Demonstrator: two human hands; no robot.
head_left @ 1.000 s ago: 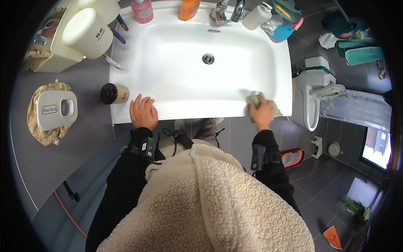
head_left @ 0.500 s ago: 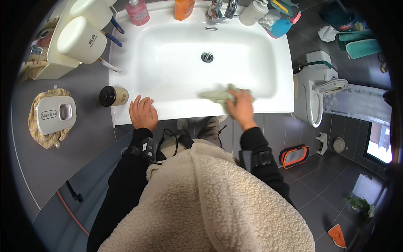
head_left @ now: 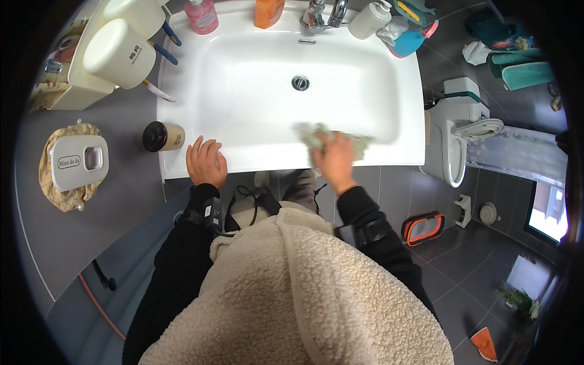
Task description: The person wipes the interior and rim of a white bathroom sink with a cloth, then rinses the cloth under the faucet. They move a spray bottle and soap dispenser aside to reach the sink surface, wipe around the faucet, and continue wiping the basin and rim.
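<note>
A white washbasin (head_left: 255,109) stretches out in front of me. My right hand (head_left: 334,159) presses a pale green cloth (head_left: 360,146) against the basin's front rim, right of the middle; the cloth's left end is smeared by motion. Flat on the front left rim rests my left hand (head_left: 206,162), fingers stretched out, holding nothing. Just left of that hand, a jar with a black lid (head_left: 163,137) lies on the basin's left corner.
Along the back rim stand a pink soap bottle (head_left: 201,17), an orange bottle (head_left: 268,13), the tap (head_left: 322,18), a white pump bottle (head_left: 370,21) and a blue spray bottle (head_left: 406,44). White cups (head_left: 118,55) hang at left. A toilet (head_left: 455,146) stands at right.
My right hand has slid the cloth a little to the left along the front rim. My left hand stays in place on the rim.
</note>
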